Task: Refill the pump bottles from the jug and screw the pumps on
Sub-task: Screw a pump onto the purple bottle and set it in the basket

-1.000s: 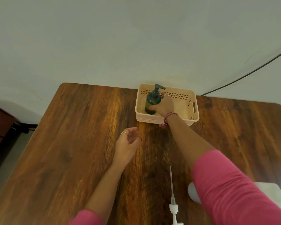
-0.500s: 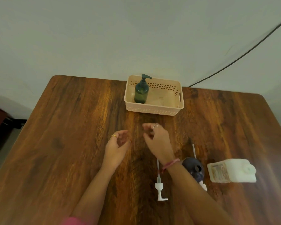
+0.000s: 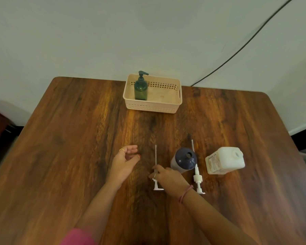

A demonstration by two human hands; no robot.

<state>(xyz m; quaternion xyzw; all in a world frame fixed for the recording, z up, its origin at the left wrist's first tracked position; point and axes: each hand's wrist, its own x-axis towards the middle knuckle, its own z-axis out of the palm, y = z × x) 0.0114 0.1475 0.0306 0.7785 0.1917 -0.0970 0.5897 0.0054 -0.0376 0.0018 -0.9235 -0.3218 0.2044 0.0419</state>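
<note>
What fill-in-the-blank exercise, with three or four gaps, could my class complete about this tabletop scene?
1. The green pump bottle stands inside the beige perforated plastic ____.
2. The right hand touches a white ____ lying on the brown wooden table.
3. The dark blue open-necked bottle stands between the two pumps, to the ____ of the white plastic jug.
4. The left hand holds ____.

Missing words: basket; pump; left; nothing

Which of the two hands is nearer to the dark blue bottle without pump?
Right. The right hand lies just beside the dark blue bottle, on a loose white pump. The left hand is farther away, beyond that pump.
</note>
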